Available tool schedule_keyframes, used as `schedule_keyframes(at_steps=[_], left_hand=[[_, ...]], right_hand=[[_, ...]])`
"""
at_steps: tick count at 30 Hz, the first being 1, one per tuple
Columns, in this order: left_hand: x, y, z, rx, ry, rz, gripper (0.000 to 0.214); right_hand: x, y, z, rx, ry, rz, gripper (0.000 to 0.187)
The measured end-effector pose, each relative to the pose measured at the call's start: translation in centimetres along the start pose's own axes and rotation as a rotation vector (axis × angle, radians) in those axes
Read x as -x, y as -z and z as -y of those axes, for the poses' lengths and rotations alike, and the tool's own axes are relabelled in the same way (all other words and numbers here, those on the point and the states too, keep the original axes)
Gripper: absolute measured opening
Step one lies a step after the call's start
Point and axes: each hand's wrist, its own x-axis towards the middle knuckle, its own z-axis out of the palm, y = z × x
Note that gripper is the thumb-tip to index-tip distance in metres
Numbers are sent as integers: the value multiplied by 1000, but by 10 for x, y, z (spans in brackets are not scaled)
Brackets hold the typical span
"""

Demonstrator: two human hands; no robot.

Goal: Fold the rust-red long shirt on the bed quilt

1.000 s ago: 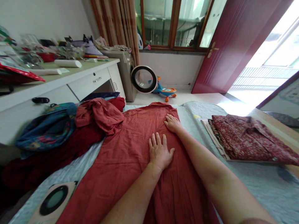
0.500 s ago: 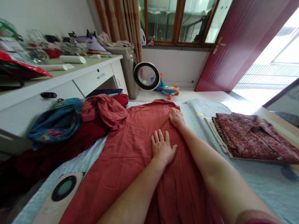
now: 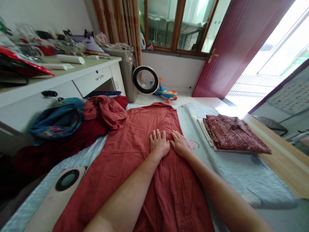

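A rust-red shirt-like garment (image 3: 130, 145) lies spread over the light blue quilted bedding (image 3: 217, 180), its collar toward the far edge. My left hand (image 3: 159, 144) rests flat on its middle, fingers outstretched. Just to the right, my right hand (image 3: 180, 143) lies on the cloth near the garment's right edge, fingers extended and close together. The two hands are almost side by side, and neither grips the fabric. At the upper left, the garment's sleeve (image 3: 108, 111) is bunched over dark red cloth (image 3: 89, 141).
Folded patterned clothes (image 3: 235, 132) are stacked at the right. A blue floral cloth bundle (image 3: 58, 119) sits at the left, by a white desk (image 3: 84, 79). A pale flat box (image 3: 55, 199) lies near left. Beyond are a washing machine's round door (image 3: 145, 80) and a ride-on toy (image 3: 166, 92).
My right hand has moved back toward me, from near the garment's shoulder to beside my left hand. The view has turned slightly right. The garment stays spread out.
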Motion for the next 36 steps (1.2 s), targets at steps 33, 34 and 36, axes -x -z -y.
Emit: schedule_keyframes(at_steps=[33, 34, 36], left_hand=[[80, 36, 12, 43, -216, 275, 69], [89, 37, 16, 28, -229, 280, 72], [102, 38, 22, 4, -244, 269, 76]], right_hand=[[167, 44, 70, -163, 41, -17, 53], [164, 40, 71, -159, 53, -15, 55], [160, 31, 72, -136, 67, 32, 57]])
